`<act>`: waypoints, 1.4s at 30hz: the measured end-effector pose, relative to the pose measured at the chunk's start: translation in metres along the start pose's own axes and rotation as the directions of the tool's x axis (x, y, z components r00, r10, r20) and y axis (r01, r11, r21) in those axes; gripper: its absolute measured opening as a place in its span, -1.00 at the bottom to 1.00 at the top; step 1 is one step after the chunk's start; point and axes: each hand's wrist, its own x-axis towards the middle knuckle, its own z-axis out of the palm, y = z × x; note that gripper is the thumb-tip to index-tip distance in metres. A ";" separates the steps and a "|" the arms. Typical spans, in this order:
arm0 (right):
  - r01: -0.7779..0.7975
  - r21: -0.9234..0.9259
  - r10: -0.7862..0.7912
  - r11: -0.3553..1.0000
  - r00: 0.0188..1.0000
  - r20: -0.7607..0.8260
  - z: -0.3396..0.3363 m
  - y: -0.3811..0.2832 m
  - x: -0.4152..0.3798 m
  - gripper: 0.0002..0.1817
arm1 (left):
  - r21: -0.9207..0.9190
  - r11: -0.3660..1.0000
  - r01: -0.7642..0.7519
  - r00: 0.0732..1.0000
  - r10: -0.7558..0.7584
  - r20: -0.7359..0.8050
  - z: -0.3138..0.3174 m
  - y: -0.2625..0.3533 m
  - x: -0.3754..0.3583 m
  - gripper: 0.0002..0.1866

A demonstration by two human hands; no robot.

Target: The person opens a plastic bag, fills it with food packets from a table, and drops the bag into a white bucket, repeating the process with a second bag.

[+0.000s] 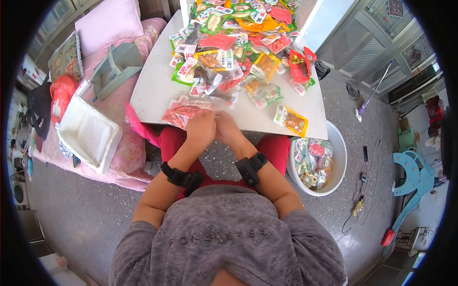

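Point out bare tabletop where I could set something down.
Free: the left side of the table, between its left edge and the packet heap; a strip between the front-right yellow-edged packet and the right edge. Crowded: back middle, under the heap.

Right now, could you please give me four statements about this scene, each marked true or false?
1. The left hand and right hand are close together near the edge of the table. True.
2. The white tub stands on the person's left. False: the white tub is on the right.
3. The white box lies on the pink bedding. True.
4. All the packets on the table are green. False: the packets show several colours, including red and yellow.
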 end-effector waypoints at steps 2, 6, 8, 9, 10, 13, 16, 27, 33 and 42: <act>0.030 -0.114 -0.024 0.993 0.998 0.055 -0.005 0.007 0.014 -0.85 | 0.004 1.000 0.004 1.000 -0.004 -0.007 -0.002 -0.004 0.002 -0.90; 0.113 -0.404 -0.084 0.908 0.993 0.089 0.001 -0.007 0.014 -0.87 | 0.027 1.000 0.010 1.000 -0.010 0.005 -0.002 -0.005 0.000 -0.88; 0.029 -0.568 0.030 0.822 0.995 0.095 0.018 -0.034 -0.011 -0.88 | -0.018 1.000 0.009 1.000 -0.009 -0.013 -0.001 -0.006 -0.001 -0.88; -0.010 -0.644 0.089 0.765 0.992 0.090 0.020 -0.042 -0.020 -0.88 | -0.040 0.999 0.010 1.000 -0.011 -0.022 0.000 -0.006 -0.002 -0.88; 0.035 -0.610 0.025 0.791 0.996 0.089 0.012 -0.037 -0.018 -0.89 | -0.043 0.999 0.001 1.000 -0.002 -0.021 0.001 -0.007 -0.003 -0.88; 0.148 -0.586 -0.138 0.796 0.988 0.062 -0.019 -0.022 -0.011 -0.83 | -0.038 0.999 -0.031 0.999 0.030 -0.016 0.004 -0.010 -0.007 -0.89; 0.177 -0.705 -0.264 0.687 0.964 -0.016 -0.035 -0.023 -0.021 -0.77 | -0.024 0.997 -0.074 0.997 0.074 -0.006 0.007 -0.009 -0.011 -0.87; 0.086 -0.592 -0.226 0.802 0.960 -0.166 -0.031 -0.030 -0.026 -0.58 | 0.192 0.925 -0.328 0.913 0.362 -0.187 -0.001 -0.018 -0.045 -0.59; 0.347 -0.859 -0.465 0.376 0.873 0.149 -0.048 -0.031 -0.002 -0.64 | 0.239 0.903 -0.356 0.878 0.411 -0.244 0.009 -0.035 -0.050 -0.76; 0.572 -0.795 -0.510 -0.202 0.632 0.583 -0.033 -0.042 -0.001 -0.73 | -0.073 0.918 -0.389 0.879 0.346 -0.327 -0.045 -0.036 -0.034 -0.84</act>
